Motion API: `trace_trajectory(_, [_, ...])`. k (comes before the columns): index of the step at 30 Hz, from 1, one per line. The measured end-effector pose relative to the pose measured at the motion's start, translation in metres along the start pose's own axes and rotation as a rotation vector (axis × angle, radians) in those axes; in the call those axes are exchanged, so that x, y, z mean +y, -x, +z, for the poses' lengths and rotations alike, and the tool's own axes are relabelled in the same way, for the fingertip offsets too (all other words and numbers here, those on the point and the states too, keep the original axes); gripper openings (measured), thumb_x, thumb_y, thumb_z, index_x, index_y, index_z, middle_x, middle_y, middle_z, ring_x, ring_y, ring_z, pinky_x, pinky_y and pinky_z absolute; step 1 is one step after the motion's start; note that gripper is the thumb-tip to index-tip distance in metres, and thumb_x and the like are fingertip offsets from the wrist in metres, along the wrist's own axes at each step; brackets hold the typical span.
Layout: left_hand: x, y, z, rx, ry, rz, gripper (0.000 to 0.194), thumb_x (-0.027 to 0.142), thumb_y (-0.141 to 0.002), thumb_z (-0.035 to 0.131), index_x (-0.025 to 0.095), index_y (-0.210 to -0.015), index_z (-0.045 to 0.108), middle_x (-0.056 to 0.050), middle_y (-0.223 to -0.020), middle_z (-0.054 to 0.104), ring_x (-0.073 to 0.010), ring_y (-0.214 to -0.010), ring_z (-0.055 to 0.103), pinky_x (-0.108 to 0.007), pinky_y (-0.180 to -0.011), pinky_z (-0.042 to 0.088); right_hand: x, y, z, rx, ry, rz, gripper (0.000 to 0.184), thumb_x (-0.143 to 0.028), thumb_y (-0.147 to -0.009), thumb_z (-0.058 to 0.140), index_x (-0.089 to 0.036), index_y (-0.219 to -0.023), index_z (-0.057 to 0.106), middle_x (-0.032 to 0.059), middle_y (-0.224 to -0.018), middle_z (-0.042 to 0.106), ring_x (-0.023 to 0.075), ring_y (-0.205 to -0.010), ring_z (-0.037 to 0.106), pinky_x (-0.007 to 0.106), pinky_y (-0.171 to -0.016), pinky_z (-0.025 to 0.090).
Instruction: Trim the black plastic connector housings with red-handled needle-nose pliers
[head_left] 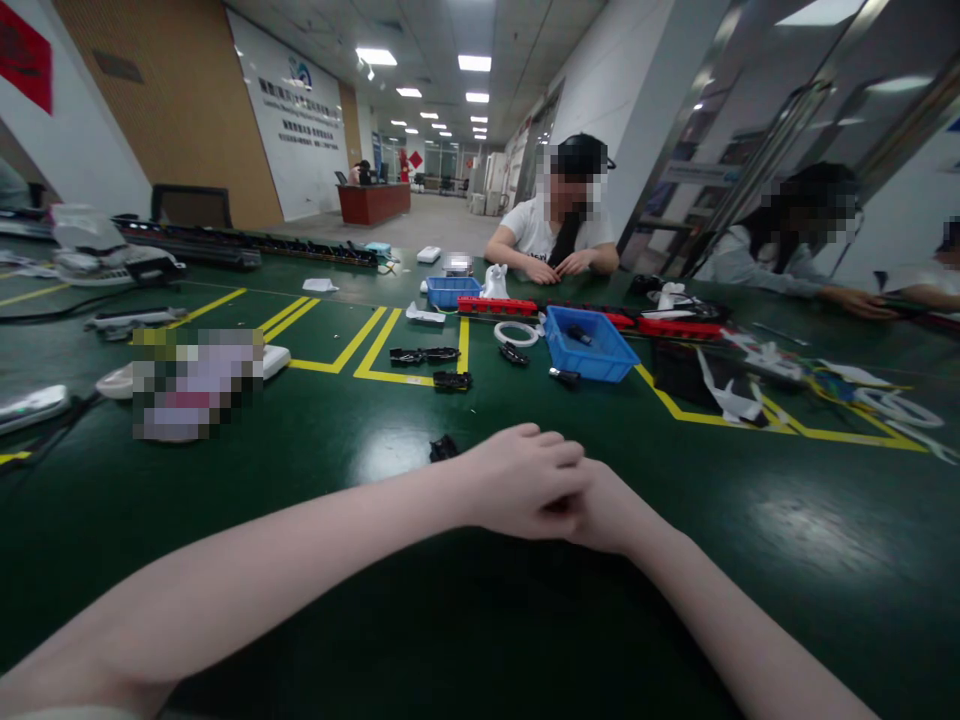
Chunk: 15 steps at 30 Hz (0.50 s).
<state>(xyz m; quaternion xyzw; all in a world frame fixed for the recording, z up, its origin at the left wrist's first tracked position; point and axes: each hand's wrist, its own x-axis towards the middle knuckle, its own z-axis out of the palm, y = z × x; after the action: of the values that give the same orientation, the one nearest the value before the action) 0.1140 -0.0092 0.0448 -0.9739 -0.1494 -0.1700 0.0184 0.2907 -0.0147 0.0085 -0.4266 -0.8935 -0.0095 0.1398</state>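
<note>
Wall sign (292,110), 11 o'clock from the hands: logo and lines of characters, too small to read reliably. Blue tray (611,368), 12 o'clock: contains a black piece (580,333). Small blue tray (452,298), 11 o'clock: contents unclear. Black part (442,449): on the table (390,580), 10 o'clock, beyond the left wrist; partly hidden, axis indeterminate. Left hand (517,482): fingers curled against right hand (604,505), whose fingers are hidden; whether either grips anything cannot be determined.
</note>
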Motion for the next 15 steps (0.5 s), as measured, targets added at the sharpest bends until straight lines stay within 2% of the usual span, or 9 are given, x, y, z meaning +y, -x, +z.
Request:
trace_trajectory(2, [-0.018,0.030,-0.007,-0.024,0.012,-0.162,0.037,0.047,-0.092,0.054,0.016,-0.111,0.061,-0.008,-0.111,0.060,-0.0216,-0.094,0.058,-0.036,-0.081,0.045,0.000,0.002,-0.002,-0.060,-0.041,-0.010,0.027,-0.034,-0.076,0.066,-0.026,-0.102,0.063,0.0027,-0.091,0.065,0.0192,-0.077,0.063,0.033,-0.064,0.052])
trace_trajectory(4, [-0.032,0.059,-0.008,-0.033,0.033,-0.293,0.056,0.058,-0.088,0.056,0.018,-0.127,0.053,-0.009,-0.123,0.056,-0.0252,-0.106,0.056,-0.038,-0.088,0.044,0.000,0.003,-0.005,-0.113,-0.078,-0.005,0.030,-0.037,-0.079,0.064,-0.023,-0.105,0.062,0.0044,-0.095,0.066,0.0178,-0.078,0.063,0.031,-0.066,0.052])
trace_trajectory(8, [-0.042,0.097,0.004,-0.094,0.094,-0.475,0.081,0.070,-0.079,0.060,0.020,-0.140,0.041,-0.011,-0.136,0.050,-0.0296,-0.116,0.051,-0.042,-0.096,0.042,-0.002,0.002,-0.007,-0.153,-0.095,0.021,0.032,-0.038,-0.081,0.063,-0.021,-0.107,0.060,0.0065,-0.099,0.065,0.0187,-0.080,0.064,0.032,-0.069,0.052])
trace_trajectory(11, [-0.041,0.107,0.015,-0.089,0.131,-0.505,0.081,0.071,-0.078,0.061,0.021,-0.139,0.042,-0.010,-0.136,0.050,-0.0308,-0.118,0.049,-0.043,-0.099,0.040,-0.002,0.001,-0.007,-0.152,-0.121,0.035,0.031,-0.036,-0.081,0.062,-0.021,-0.108,0.060,0.0073,-0.104,0.064,0.0185,-0.082,0.064,0.033,-0.071,0.053])
trace_trajectory(15, [-0.038,0.107,0.019,-0.036,0.212,-0.547,0.063,0.060,-0.086,0.059,0.022,-0.135,0.046,-0.009,-0.130,0.053,-0.0281,-0.114,0.051,-0.043,-0.096,0.042,0.000,0.003,-0.004,-0.144,-0.182,0.052,0.030,-0.034,-0.081,0.061,-0.022,-0.109,0.058,0.0071,-0.117,0.059,0.0164,-0.082,0.064,0.033,-0.073,0.054])
